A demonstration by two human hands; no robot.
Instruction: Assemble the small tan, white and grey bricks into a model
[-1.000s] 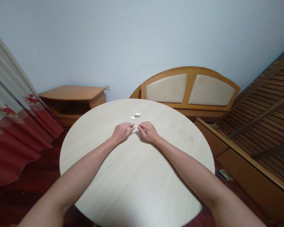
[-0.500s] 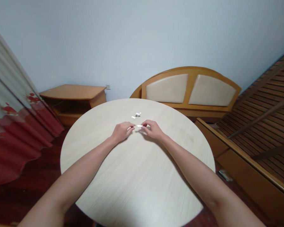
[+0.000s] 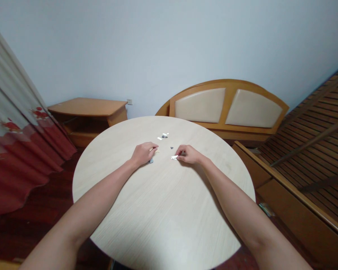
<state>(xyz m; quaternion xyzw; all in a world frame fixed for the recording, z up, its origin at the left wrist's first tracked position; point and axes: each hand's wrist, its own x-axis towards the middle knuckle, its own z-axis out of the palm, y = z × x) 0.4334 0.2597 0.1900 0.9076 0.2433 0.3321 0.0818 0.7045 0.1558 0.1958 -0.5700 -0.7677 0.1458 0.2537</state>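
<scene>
Pinching a small white strip (image 3: 174,157) low over the round tabletop (image 3: 157,213), the right hand (image 3: 188,154) shows a light, precise hold, while the curled left hand (image 3: 143,153), its grip impossible to tell, rests beside a small gray piece (image 3: 151,161), more scraps (image 3: 163,136) lying farther on.

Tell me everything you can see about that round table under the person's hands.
The round table has a pale cream top with fine, straight, wood-like grain; its exact material cannot be told. Its legs are hidden from this view, and it stands over a dark red floor. Small white strips and dark bits lie near its middle, with the left hand and right hand low over the top close by.
</scene>
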